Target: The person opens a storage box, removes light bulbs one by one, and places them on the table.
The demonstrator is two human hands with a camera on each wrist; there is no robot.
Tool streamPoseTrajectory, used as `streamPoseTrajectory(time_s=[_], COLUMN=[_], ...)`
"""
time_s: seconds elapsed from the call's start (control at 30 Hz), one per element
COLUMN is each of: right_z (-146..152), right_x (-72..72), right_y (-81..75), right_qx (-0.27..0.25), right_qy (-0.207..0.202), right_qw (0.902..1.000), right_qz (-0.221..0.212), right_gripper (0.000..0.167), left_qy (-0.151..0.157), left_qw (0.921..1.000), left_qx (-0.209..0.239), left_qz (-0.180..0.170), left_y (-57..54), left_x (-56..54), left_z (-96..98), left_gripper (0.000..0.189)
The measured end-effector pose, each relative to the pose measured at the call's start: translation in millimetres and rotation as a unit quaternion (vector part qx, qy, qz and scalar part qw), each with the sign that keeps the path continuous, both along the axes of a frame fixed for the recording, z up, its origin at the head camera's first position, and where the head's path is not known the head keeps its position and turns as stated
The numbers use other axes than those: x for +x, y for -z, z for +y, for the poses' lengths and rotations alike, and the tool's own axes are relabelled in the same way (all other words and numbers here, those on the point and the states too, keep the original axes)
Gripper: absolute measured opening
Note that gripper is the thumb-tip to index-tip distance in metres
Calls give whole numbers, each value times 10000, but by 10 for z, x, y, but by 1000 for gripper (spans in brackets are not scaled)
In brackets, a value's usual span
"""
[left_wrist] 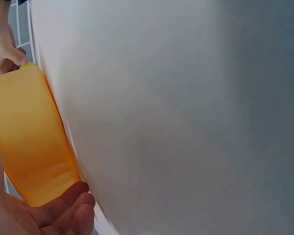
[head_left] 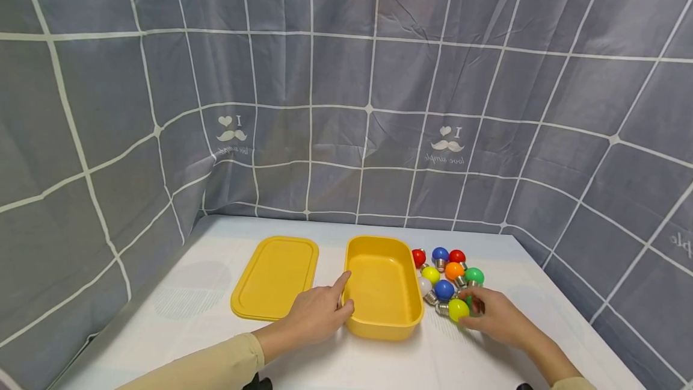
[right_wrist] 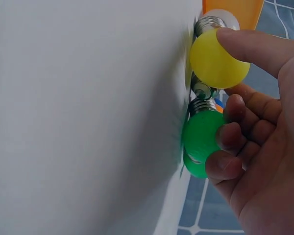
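My right hand (head_left: 495,316) is at the near side of a group of coloured light bulbs. Its thumb and index finger pinch a yellow bulb (right_wrist: 219,59) from two sides, and the other fingers curl beside a green bulb (right_wrist: 202,131). The yellow bulb's metal screw base (head_left: 443,308) points left in the head view. My left hand (head_left: 320,313) touches the left wall of an open yellow plastic box (head_left: 383,331), with index finger and thumb at its rim. In the left wrist view, the other fingers (left_wrist: 71,208) lie loosely bent against the box wall.
A flat yellow lid (head_left: 275,278) lies left of the box. Right of the box lie several more bulbs, including an orange bulb (head_left: 453,270), a blue bulb (head_left: 444,290) and a red bulb (head_left: 457,256). A grey checked curtain (head_left: 335,137) surrounds the white table (head_left: 189,294).
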State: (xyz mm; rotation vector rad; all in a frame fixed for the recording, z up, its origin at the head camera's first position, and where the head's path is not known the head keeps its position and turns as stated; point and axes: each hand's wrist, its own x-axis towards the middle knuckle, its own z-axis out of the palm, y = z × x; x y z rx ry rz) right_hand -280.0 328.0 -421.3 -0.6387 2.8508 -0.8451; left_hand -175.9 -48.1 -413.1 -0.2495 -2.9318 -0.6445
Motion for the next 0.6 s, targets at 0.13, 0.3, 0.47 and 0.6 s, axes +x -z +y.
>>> streamPoseTrajectory(time_s=[0.13, 0.3, 0.47, 0.6], right_z=[-1, 11, 6, -2], right_x=[9, 24, 33, 44], right_y=[1, 7, 0, -11], right_qx=[38, 117, 152, 203], right_qy=[-61, -105, -21, 15], right_qw=[10000, 9999, 9998, 9998], right_qz=[0, 14, -81, -6], right_gripper=[52, 54, 58, 61], left_qy=[-15, 44, 99, 110], left_qw=[10000, 10000, 9999, 9999], left_qx=[9, 33, 78, 95], left_qz=[-6, 1, 20, 3], left_y=[-6, -32, -53, -49], left_x=[6, 31, 45, 41], left_z=[8, 24, 28, 30], left_gripper=[61, 61, 61, 61])
